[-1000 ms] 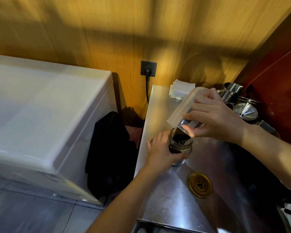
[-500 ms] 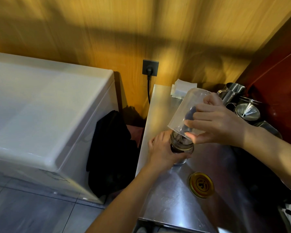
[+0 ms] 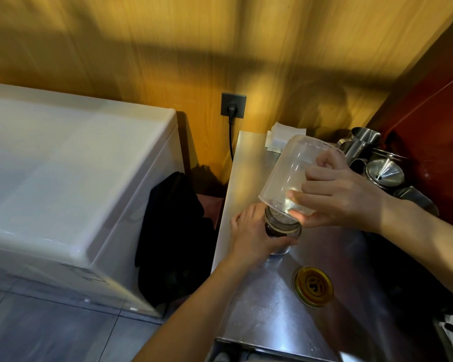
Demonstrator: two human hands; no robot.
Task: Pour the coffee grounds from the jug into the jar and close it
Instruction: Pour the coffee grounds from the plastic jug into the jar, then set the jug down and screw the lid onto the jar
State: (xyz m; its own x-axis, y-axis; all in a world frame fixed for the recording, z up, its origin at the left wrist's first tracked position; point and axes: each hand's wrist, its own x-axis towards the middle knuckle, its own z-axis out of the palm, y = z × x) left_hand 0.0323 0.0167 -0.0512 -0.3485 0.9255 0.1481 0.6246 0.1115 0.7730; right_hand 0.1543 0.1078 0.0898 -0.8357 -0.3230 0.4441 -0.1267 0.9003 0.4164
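A small glass jar (image 3: 283,229) with dark coffee grounds inside stands upright on the steel counter (image 3: 259,309). My left hand (image 3: 251,231) wraps around its left side. My right hand (image 3: 343,194) holds a clear plastic jug (image 3: 290,173) tipped steeply, bottom up, with its rim resting over the jar's mouth. The jug looks nearly empty. The jar's gold lid (image 3: 313,286) lies flat on the counter, to the front right of the jar.
Steel pitchers (image 3: 361,146) and a metal funnel (image 3: 385,173) crowd the counter's back right, by a red wall. Folded white napkins (image 3: 280,135) lie at the back edge. A white chest freezer (image 3: 71,189) stands left, with dark cloth (image 3: 173,231) in the gap.
My right hand has tipped the jug further up, and the dark grounds seen inside it earlier have slid out into the jar. My left hand stays on the jar.
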